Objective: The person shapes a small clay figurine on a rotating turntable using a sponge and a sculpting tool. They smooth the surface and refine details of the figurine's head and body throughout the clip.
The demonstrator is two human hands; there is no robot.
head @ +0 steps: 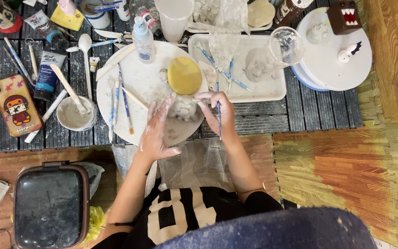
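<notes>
Head view: your left hand (158, 131) rests with fingers spread wide against the left side of a small grey clay figure (184, 109), steadying it without closing around it. Your right hand (216, 110) pinches the figure's right side with its fingertips while holding a thin blue-handled tool (219, 121) along the palm, tip pointing toward you. The figure stands on the near edge of a round white turntable (139, 83), just below a yellow sponge (184, 75). Judged from its form, the body is already shaped, with what look like small ears and a face; the surface appears rough and wet, so smoothing and detailing seem to remain. The figure stands upright, so its long axis runs toward the camera; which way its face points cannot be told with certainty. A bowl of slip (73, 114) sits left of the turntable.
</notes>
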